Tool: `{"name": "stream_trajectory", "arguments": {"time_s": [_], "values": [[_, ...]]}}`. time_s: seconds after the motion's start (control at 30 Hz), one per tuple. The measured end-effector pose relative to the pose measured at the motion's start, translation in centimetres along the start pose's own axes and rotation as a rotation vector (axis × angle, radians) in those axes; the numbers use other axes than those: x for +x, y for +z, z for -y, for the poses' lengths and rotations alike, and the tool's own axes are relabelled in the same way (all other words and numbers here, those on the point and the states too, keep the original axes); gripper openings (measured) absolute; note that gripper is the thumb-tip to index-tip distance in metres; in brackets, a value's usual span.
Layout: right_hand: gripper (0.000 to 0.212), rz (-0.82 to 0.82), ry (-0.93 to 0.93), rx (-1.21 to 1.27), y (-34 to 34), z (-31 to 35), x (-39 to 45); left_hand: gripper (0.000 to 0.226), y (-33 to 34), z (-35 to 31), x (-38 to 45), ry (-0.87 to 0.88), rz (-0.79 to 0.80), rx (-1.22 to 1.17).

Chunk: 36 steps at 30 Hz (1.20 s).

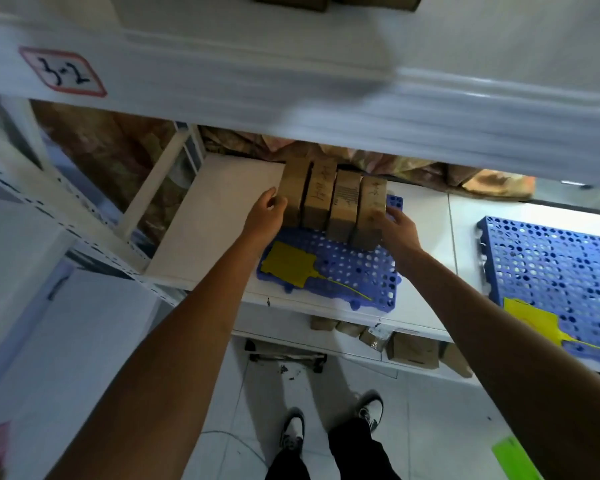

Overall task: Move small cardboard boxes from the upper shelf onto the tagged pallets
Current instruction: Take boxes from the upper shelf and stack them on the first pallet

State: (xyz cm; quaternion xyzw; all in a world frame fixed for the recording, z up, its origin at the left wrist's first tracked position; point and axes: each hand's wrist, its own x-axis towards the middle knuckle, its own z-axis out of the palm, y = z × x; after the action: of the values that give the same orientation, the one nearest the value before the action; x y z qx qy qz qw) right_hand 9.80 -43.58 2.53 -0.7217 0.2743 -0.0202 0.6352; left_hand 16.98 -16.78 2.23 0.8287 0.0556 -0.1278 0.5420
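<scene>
Four boxes [329,202] stand in a row at the back of the blue pallet [343,268], behind its yellow tag [288,263]. The left hand [265,213] and right hand [397,228] squeeze the row's two ends, fingers curled on the outer boxes, probably so all four travel as one block.

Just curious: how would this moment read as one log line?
boxes: row on left pallet | left hand, right hand: clasping row ends

Bystanders around the shelving

A red-bordered label [62,71] reads "3-2" on the upper beam; black-and-white shoes [331,424] stand on pale floor tiles [430,427] below.
</scene>
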Motion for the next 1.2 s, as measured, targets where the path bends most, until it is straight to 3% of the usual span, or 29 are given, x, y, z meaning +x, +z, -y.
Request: {"name": "stream_trajectory", "arguments": {"time_s": [0.13,0.23,0.33,0.43,0.53,0.63,0.73,0.87,0.97,1.03,1.2], "values": [[0.048,-0.301,0.094,-0.256,-2.1,-1.9,-0.6,0.039,-0.4,1.1,0.1,-0.185,-0.153,0.011],[0.036,-0.222,0.270,-0.290,-2.8,-3.7,-0.9,0.057,-0.1,3.3,-0.9,-0.289,-0.054,0.046],[0.035,-0.162,0.268,-0.235,-2.6,-4.3,-1.0,0.061,0.4,4.2,-2.1,-0.303,-0.006,-0.004],[0.033,-0.149,0.210,-0.210,-3.0,-4.7,-1.2,0.050,0.5,4.1,-3.0,-0.256,-0.005,-0.008],[0.028,-0.048,0.092,-0.335,-3.3,-5.5,-1.8,0.030,0.3,4.9,-4.4,-0.146,0.067,0.019],[0.049,0.024,0.037,-0.370,-3.1,-6.1,-2.5,0.056,0.0,5.9,-5.5,-0.057,0.124,0.048],[0.057,-0.026,0.027,-0.355,-2.8,-6.3,-3.2,0.073,0.4,6.3,-6.4,0.062,0.109,0.064],[0.058,-0.024,0.058,-0.336,-3.0,-6.0,-3.8,0.061,1.2,7.5,-8.1,0.252,-0.048,0.387],[0.063,-0.016,0.076,-0.316,-3.5,-6.0,-4.0,0.050,1.4,8.4,-8.6,0.413,-0.004,0.567],[0.067,-0.015,0.094,-0.309,-3.9,-6.2,-4.1,0.045,1.4,8.8,-8.7,0.432,0.044,0.616],[0.067,-0.005,0.094,-0.306,-3.9,-6.5,-4.6,0.044,1.9,9.0,-9.3,0.408,-0.021,0.597]]}}
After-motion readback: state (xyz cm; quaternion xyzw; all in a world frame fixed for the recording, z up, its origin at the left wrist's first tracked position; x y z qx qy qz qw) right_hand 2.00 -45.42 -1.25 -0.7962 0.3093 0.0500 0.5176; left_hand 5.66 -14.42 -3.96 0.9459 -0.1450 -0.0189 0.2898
